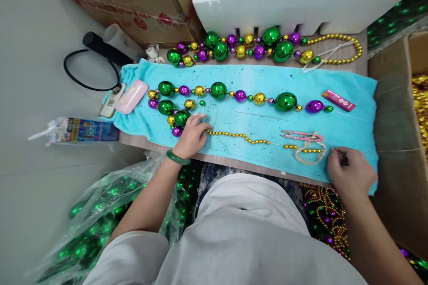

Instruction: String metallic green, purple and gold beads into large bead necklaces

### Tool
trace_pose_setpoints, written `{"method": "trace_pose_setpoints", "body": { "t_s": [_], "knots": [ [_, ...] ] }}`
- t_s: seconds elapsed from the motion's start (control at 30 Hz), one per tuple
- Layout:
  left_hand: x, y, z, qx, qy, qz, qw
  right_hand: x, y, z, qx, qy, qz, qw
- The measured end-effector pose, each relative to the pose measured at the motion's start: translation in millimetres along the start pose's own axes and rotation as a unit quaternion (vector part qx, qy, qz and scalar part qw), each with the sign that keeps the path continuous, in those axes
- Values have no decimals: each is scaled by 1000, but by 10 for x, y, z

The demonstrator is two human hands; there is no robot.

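Observation:
My left hand (194,132) rests on the turquoise towel (214,78), fingers bent over the left end of a thin gold bead strand (234,135), beside a large green bead (181,118). My right hand (349,170) is closed near the towel's right edge, at the end of a thread that runs out of the short gold beads (310,150); what its fingers pinch is too small to name. Pink snips (302,135) and a pale loop of cord (296,156) lie between the hands. Above them stretches a strand of green, purple and gold beads (240,95).
A finished-looking bead necklace (259,52) lies behind the towel, before a white foam box (284,2). Cardboard boxes stand at the back left (133,4) and right (391,111). A pink case (132,96) and a pink packet (338,100) lie on the towel.

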State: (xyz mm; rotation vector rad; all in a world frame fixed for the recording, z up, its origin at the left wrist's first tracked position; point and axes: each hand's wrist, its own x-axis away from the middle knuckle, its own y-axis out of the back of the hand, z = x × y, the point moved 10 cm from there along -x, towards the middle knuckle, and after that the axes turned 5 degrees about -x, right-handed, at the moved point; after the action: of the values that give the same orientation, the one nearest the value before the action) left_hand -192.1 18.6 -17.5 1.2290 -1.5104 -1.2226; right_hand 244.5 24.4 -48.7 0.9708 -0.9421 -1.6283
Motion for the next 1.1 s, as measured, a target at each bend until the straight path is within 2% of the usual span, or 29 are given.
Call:
{"method": "trace_pose_setpoints", "body": {
  "t_s": [0.53,0.83,1.1],
  "knots": [
    [30,-15,43,11,15,-14,1000,-10,3,-11,1,-16,4,1000],
    [13,-34,-119,19,-14,-4,1000,-15,20,1,0,-22,-3,1000],
    [28,-57,-5,29,13,-11,999,-6,14,7,1,-3,0,1000]
  ]
}}
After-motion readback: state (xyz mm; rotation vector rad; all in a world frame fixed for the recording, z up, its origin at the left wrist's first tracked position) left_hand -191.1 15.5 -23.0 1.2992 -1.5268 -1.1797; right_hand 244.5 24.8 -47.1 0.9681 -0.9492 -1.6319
